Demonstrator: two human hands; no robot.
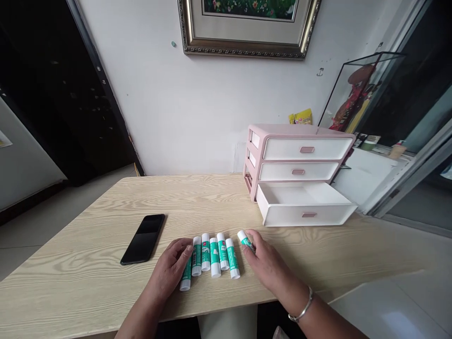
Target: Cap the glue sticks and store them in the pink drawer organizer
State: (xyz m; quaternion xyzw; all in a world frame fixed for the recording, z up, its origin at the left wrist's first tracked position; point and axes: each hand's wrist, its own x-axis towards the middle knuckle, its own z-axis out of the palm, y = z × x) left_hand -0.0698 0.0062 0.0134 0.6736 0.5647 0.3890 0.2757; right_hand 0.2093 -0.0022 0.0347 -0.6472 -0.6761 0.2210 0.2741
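Observation:
Several green-and-white glue sticks point(214, 259) lie side by side in a row near the table's front edge. At the row's left end, my left hand point(171, 266) has its thumb and curled fingers around the upper part of the outermost glue stick point(186, 278), whose lower end shows. To the right of the row, my right hand point(263, 261) grips a separate glue stick point(243, 237) between thumb and fingers. That stick is tilted, its white end pointing up and left, and its lower part is hidden by the hand.
A black phone point(143, 239) lies on the wooden table point(88, 254) to the left. At the back right stands a pink drawer unit point(300, 129); its bottom drawer point(286, 214) is pulled out toward me. Behind are a wall, a framed picture point(247, 49) and a yellow packet point(302, 117).

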